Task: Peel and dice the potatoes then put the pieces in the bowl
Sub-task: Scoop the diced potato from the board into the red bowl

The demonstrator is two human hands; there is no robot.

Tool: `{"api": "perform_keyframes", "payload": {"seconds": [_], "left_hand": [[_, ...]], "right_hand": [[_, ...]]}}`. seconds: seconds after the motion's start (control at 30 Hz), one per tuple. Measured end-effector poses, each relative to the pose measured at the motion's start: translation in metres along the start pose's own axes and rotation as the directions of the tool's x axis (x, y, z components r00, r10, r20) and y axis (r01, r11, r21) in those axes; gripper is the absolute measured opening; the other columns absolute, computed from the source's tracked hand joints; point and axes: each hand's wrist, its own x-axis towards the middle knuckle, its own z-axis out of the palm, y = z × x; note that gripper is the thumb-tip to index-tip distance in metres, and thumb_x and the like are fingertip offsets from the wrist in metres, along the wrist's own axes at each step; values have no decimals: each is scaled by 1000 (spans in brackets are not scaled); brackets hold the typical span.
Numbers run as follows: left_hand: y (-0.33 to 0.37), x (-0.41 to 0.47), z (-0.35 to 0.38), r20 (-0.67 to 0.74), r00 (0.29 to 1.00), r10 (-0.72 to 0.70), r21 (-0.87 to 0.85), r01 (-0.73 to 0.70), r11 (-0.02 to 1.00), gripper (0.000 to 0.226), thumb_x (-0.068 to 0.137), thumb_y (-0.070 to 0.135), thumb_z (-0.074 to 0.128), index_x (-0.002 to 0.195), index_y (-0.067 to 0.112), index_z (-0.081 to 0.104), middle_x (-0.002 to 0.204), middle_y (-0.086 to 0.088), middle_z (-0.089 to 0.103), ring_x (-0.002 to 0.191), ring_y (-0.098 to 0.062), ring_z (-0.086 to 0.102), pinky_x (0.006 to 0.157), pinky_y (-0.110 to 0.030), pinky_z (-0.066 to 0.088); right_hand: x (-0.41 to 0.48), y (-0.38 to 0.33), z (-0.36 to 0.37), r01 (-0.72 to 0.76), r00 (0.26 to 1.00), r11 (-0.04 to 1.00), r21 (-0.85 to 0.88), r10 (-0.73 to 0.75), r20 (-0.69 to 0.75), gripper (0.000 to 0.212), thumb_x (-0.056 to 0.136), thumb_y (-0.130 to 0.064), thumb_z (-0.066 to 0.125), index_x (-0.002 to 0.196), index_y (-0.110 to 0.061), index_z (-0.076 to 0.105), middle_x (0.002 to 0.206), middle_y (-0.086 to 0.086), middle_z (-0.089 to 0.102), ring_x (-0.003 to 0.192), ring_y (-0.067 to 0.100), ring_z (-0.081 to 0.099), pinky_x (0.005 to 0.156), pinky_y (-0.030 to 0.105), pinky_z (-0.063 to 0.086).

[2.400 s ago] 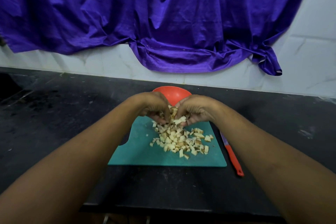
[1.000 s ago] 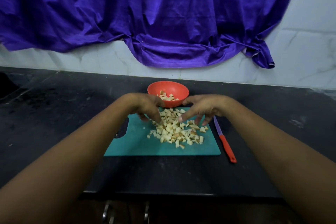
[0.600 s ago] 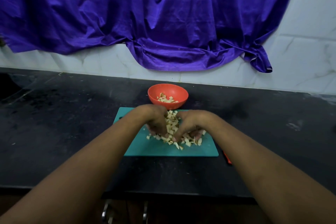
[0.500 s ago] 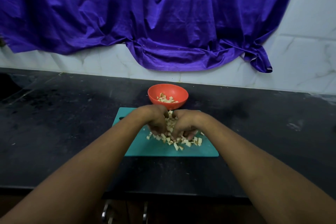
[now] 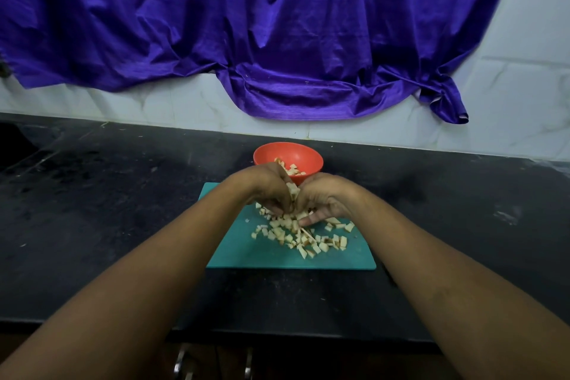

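Both hands meet over the far half of a teal cutting board (image 5: 246,253), cupped toward each other with a heap of diced potato pieces (image 5: 291,190) pressed between them. The left hand (image 5: 268,187) curls in from the left, its fingers bent down and closed around the scoop; the right hand (image 5: 324,199) mirrors it, fingertips (image 5: 308,220) touching the board's surface under the pile. A few cubes show in the gap between the two palms, so both hands are holding potato, though how much sits inside the cupped hands is hidden. More loose potato dice (image 5: 308,241) lie scattered on the board just in front of the hands, spreading toward its right side. Directly behind the hands, just beyond the board's far edge, stands a red bowl (image 5: 288,154) with some potato cubes already in it. Board and bowl rest on a dark countertop (image 5: 108,200). A wrinkled purple cloth (image 5: 246,25) hangs over the pale tiled wall (image 5: 509,102) behind. Both bare forearms reach in from the lower corners.
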Motion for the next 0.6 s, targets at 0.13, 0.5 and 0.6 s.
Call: {"api": "perform_keyframes", "payload": {"seconds": [0.13,0.5,0.6], "left_hand": [[10,1,-9,23,1000,-11,-19,11,1000,31,82,-15,73,112,-5,68,95,-26,76,88,-30,77,88,-42,62],[54,42,-53,-71,997,14,-177,-26,984,27,84,-15,69,111,-14,67,112,-26,72,90,-28,75,77,-36,65],[57,56,-57,-116,993,-3,-170,-17,985,30,88,-13,62,118,-10,64,117,-25,70,90,-28,73,81,-37,64]], "right_hand": [[2,-9,-12,-17,997,996,84,11,70,20,86,21,61,101,9,65,99,22,70,91,33,75,80,44,64],[31,-71,-51,22,999,978,206,-29,30,21,86,22,57,99,6,61,125,26,63,109,36,69,71,40,64],[51,-81,-55,50,999,974,221,-47,-19,26,87,21,54,108,5,58,134,27,56,109,35,69,80,47,63]]}}
